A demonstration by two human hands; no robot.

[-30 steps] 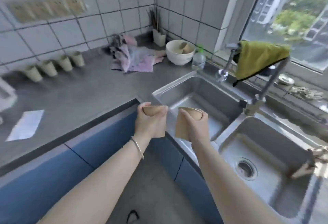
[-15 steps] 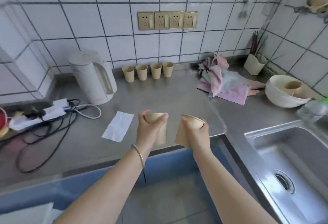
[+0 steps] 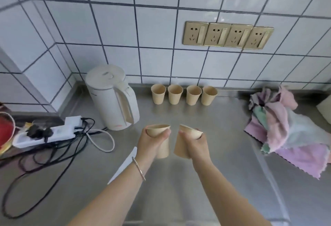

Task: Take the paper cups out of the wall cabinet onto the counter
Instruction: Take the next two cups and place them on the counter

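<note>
Paper cups [image 3: 162,140] in curled fingers [image 3: 165,133]

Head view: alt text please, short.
Left hand and right hand each hold a paper cup above a steel counter. Four more cups stand in a row by the tiled wall, kettle to their left.

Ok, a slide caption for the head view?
Left hand and right hand each hold a cup above the counter.
</note>
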